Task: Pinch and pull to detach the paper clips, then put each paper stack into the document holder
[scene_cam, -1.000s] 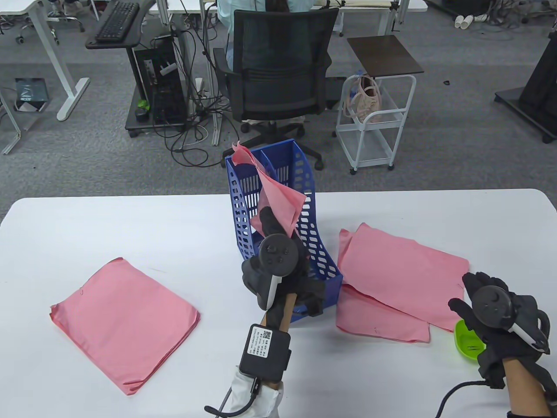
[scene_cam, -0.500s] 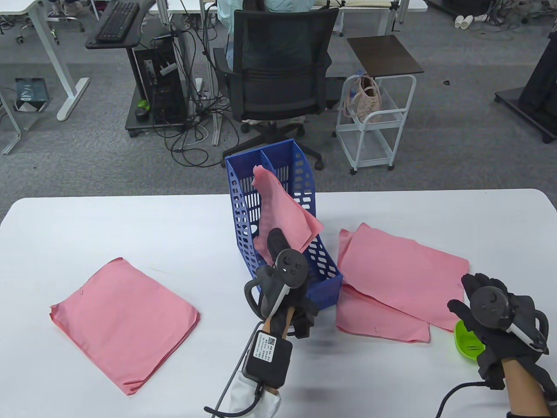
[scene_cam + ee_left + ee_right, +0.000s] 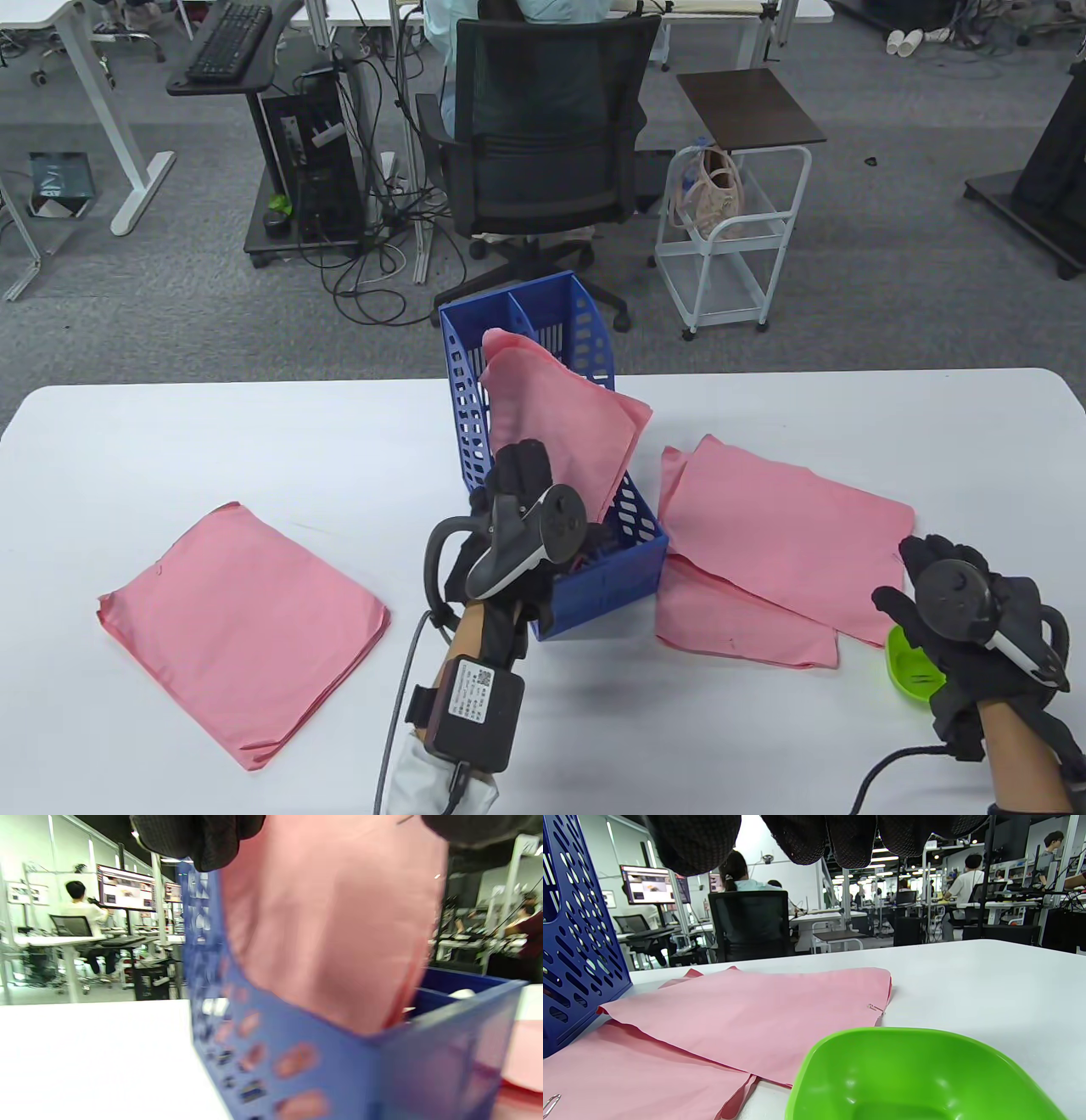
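A blue slotted document holder [image 3: 624, 577] stands mid-table. A pink paper stack [image 3: 564, 416] leans inside its near compartment, the top sticking out above the walls. My left hand [image 3: 519, 488] grips that stack at its lower edge. In the left wrist view the gloved fingers [image 3: 199, 840] sit on either side of the pink sheets [image 3: 335, 933] above the holder's wall [image 3: 297, 1060]. My right hand [image 3: 912, 577] hovers with relaxed fingers over a green bowl [image 3: 909, 671], holding nothing.
One pink stack [image 3: 242, 620] lies at the left. Two overlapping pink stacks [image 3: 789, 526] [image 3: 738, 624] lie right of the holder. A clip [image 3: 876, 1008] sits on the upper one's corner, another [image 3: 549, 1104] on the lower. Beyond the table stands an office chair [image 3: 543, 127].
The left hand has lowered the pink stack deeper into the holder and drawn back toward the near left. The stack now leans right. The right hand has not moved.
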The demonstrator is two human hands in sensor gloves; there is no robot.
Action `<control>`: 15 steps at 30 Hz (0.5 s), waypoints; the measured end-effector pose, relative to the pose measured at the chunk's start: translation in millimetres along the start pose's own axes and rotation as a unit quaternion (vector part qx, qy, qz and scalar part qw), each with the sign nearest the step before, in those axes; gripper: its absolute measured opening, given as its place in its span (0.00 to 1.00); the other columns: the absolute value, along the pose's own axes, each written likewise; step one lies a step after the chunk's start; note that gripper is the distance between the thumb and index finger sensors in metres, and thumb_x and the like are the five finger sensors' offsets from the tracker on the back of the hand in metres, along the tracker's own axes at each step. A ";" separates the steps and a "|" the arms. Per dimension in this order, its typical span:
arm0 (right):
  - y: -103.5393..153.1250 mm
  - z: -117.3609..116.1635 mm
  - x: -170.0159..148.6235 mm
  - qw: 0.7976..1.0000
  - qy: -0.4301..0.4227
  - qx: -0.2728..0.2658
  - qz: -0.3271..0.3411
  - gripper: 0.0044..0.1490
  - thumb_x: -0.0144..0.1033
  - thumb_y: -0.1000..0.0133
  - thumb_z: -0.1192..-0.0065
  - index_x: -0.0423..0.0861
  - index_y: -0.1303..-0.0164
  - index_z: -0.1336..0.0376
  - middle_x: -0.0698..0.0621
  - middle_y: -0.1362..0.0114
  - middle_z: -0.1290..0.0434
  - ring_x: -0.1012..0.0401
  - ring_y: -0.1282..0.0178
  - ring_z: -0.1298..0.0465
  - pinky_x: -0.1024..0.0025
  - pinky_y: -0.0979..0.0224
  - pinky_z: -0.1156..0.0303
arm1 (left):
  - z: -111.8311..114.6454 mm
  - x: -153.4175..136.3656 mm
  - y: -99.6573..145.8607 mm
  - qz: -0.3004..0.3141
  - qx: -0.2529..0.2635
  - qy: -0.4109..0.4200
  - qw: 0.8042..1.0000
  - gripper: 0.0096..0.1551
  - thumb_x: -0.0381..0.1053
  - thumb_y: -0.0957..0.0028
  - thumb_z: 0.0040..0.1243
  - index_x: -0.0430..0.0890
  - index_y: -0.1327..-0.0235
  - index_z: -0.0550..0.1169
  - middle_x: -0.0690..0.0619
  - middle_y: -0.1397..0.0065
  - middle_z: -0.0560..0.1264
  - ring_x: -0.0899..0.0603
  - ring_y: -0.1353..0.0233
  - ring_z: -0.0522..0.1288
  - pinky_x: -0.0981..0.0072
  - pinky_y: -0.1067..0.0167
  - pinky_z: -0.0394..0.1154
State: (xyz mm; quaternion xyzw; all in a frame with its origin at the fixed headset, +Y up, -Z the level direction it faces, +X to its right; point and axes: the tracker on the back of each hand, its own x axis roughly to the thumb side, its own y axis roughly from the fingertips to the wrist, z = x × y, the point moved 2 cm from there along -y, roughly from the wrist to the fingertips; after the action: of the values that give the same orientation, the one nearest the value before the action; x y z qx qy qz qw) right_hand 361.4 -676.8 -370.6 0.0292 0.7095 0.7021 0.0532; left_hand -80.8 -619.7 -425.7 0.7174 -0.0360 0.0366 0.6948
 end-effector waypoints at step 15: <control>0.9 -6.3 2.8 1.000 0.018 0.011 -0.001 0.48 0.53 0.37 0.53 0.40 0.12 0.57 0.29 0.10 0.54 0.29 0.14 0.53 0.34 0.16 0.53 | 107.1 -149.1 10.4 -0.268 -0.245 -0.019 0.931 0.67 0.70 0.48 0.49 0.30 0.13 0.42 0.24 0.15 0.49 0.24 0.19 0.63 0.36 0.25 0.64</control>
State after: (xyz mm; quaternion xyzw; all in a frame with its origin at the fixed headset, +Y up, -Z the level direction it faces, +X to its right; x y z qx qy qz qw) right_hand 357.9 -682.7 -369.8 0.0164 0.7183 0.6944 0.0401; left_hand -229.9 -726.9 -434.0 0.5083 0.1370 -0.1744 0.8321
